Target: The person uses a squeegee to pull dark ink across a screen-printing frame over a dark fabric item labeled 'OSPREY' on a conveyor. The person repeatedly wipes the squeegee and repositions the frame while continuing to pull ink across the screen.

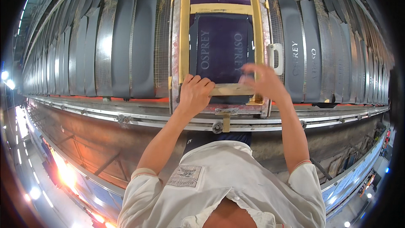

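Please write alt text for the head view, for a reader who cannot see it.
A person's left hand grips one end of a pale bar on a taped frame; the right hand, blurred and open, is by the other end. Gray panels line the table on both sides.

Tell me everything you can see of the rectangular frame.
The frame is oblong, its worn, pale border stained reddish, perhaps metal. Yellowish tape lines the inside around a dark purple panel. A white handle sits at its right side. It lies flat, its near end by the metal rail. A wooden bar spans its near part, gripped by the left hand; the right hand is blurred, its contact unclear.
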### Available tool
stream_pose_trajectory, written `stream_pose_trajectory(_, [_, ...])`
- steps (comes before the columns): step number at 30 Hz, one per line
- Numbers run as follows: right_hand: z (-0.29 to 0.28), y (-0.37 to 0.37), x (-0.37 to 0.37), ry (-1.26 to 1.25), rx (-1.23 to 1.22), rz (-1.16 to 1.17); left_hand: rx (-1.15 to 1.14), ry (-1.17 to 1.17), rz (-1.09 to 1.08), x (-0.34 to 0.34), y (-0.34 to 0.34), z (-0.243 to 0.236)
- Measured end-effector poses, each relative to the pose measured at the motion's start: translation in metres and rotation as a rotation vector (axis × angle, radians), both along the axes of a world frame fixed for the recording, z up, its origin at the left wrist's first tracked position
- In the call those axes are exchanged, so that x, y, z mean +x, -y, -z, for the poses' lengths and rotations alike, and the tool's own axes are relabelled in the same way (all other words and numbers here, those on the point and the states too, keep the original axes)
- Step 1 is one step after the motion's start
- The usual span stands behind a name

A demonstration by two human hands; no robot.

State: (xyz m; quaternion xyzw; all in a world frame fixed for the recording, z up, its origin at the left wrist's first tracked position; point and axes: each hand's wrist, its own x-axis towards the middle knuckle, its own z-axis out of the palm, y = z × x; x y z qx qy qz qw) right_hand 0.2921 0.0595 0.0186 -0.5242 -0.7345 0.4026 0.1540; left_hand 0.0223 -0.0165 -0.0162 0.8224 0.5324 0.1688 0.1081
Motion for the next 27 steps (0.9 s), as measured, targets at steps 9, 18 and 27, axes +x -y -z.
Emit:
stream_pose_trajectory(9, [0.093, -0.083, 0.067, 0.131, 0.178, 0.768, -0.06, 0.01, -0.018, 0.009, 0.008, -0.004])
stream_pose_trajectory(18, [0.033, -0.085, 0.079, -0.204, 0.034, 0.83, -0.026, -0.122, -0.104, 0.044, 0.018, -0.096])
stream_pose_trajectory(27, [0.063, -0.084, 0.096, -0.324, 0.297, 0.739, 0.06, -0.003, -0.194, 0.093, 0.025, -0.051])
